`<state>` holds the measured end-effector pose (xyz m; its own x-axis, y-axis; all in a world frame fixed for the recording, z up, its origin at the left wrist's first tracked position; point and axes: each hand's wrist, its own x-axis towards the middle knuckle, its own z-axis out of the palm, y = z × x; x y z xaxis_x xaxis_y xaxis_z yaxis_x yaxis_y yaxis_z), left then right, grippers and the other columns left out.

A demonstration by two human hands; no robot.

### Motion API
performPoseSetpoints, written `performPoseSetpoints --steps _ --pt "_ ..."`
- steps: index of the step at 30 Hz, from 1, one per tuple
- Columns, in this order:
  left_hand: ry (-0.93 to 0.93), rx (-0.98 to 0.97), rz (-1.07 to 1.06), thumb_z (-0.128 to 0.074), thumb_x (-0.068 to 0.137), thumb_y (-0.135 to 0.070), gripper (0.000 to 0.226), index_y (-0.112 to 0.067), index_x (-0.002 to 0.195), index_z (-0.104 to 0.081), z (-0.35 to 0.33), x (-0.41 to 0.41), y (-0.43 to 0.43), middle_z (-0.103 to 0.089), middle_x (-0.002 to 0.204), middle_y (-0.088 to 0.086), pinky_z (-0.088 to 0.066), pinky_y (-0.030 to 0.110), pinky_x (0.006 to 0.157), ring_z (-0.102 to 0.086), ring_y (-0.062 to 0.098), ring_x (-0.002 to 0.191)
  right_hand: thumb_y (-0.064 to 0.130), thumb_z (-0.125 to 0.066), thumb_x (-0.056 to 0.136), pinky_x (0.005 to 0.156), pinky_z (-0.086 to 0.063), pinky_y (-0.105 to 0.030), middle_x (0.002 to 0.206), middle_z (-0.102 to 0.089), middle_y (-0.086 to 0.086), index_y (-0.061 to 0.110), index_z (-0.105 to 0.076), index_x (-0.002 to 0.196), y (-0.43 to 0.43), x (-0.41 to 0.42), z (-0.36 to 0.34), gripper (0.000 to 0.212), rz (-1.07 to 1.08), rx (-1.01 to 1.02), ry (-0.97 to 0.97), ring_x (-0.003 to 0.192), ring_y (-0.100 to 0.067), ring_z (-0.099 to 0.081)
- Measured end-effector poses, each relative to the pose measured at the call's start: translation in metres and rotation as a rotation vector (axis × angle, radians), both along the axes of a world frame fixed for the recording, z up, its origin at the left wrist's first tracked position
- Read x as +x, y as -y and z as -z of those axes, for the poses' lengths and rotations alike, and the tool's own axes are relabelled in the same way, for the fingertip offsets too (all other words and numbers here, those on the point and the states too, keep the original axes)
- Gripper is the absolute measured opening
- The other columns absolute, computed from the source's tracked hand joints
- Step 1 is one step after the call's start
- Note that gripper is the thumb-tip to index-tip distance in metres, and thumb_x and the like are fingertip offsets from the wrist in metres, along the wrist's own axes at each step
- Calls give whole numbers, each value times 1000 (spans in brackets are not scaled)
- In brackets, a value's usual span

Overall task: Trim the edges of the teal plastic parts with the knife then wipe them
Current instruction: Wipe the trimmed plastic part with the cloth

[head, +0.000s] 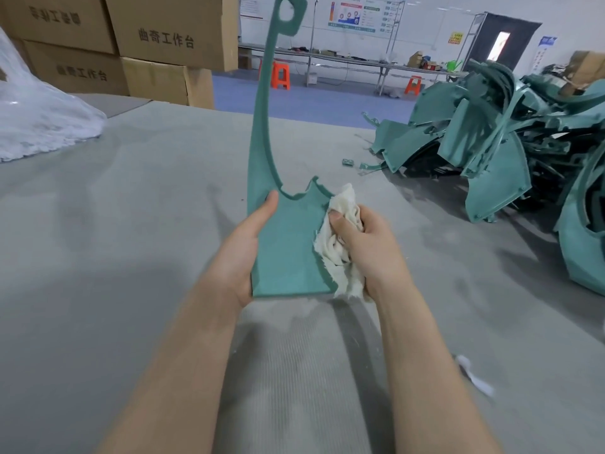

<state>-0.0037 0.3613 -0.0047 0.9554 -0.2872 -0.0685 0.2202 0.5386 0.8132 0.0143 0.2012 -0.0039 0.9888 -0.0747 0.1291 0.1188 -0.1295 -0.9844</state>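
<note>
Grey felt covers the bench (114, 224), with cartons (163, 44) stacked at ten o'clock. The right hand (366, 247) curls its fingers round a bunched white cloth (342, 204), thumb pinching it against the right rim of the teal part (288, 247). The left hand (242, 253) grips the opposite rim, thumb flat on the face and other fingers hidden. Wiping looks under way — long strokes along the rim, left hand steady, should serve best. Held at centre, the part is a matte panel with a thin neck rising to a loop at twelve o'clock; the pile of teal parts (491, 149) sits at two o'clock.

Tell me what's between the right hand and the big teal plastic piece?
A crumpled white frayed cloth, gripped by the right hand, lies against the right edge of the flat teal plastic part. The head view shows it.
</note>
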Motion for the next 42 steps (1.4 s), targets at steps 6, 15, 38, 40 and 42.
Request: performPoseSetpoints --steps 6,15,38,40,42 --pt "2 21 10 -61 74 -53 38 -24 90 -79 2 -1 2 -74 103 4 -58 31 64 -72 21 92 33 -51 99 53 -35 -23 54 -43 3 15 -43 65 0 6 5 39 159 -32 -74 52 -12 -42" --pt "-19 3 -13 -56 84 -53 42 -20 94 -78 3 1 2 -73 106 7 -58 34 66 -71 24 94 23 -62 93 64 -41 -38 73 -56 -12 9 -59 82 6 2 4 18 -30 -19 -34 66 -22 -50" --pt "111 -90 -445 -57 94 -19 10 -23 99 -65 1 -1 36 -75 93 -9 -58 28 73 -71 8 88 37 -37 104 60 -35 -30 59 -44 3 17 -36 61 7 9 7 47 602 -65 15 57 -14 -42" --pt "118 -55 -442 -55 96 -21 10 -25 97 -64 1 1 33 -75 88 -12 -57 28 72 -71 6 84 38 -36 103 66 -36 -27 63 -47 6 21 -39 65 11 3 2 42 630 32 109 60 -9 -46" --pt "100 -46 -371 -50 98 -25 14 -22 97 -64 3 1 38 -75 88 -9 -55 28 74 -71 8 82 42 -28 103 70 -36 -27 73 -55 6 23 -49 76 -10 -9 -4 39 433 -78 318 68 0 -53"
